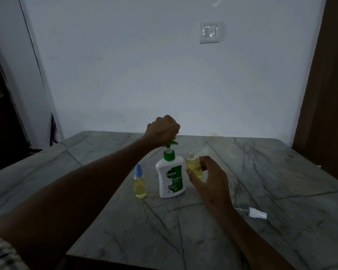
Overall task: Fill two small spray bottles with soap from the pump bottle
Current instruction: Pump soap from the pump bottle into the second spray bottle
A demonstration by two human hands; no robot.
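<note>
Left hand (163, 130) is curled down over the green pump head of the pump bottle (171, 177), fingers wrapped on top, apparently pressing or about to. Pump bottle stands upright mid-table, nearer the far edge than the near one, label facing the camera.

Right hand (207, 177) pinches the open spray bottle (194, 165) between thumb and fingers, holding it upright just beside the pump bottle on its right side. Its neck is bare, threads showing, no cap on. Yellowish liquid already fills most of the body.

Key relation: the nozzle spout points right, toward the held bottle, and the open neck sits just below and slightly right of the spout tip. Long axis of the small bottle is vertical, mouth up. Can't tell if the mouth is exactly under the tip or a touch off; any soap stream is not visible in this dim light. The right hand is the one that has to fine-tune alignment; the left only pushes down.

Capped spray bottle (140, 183) with blue top stands upright left of the pump bottle, near it but apart, also full of yellow liquid — looks done. Loose white sprayer cap (257, 213) with its dip tube lies on its side toward the right edge of the table (281, 172), well apart from the bottles, behind the right wrist.

Judgement: second bottle nearly filled; topping up, then recapping remains.
</note>
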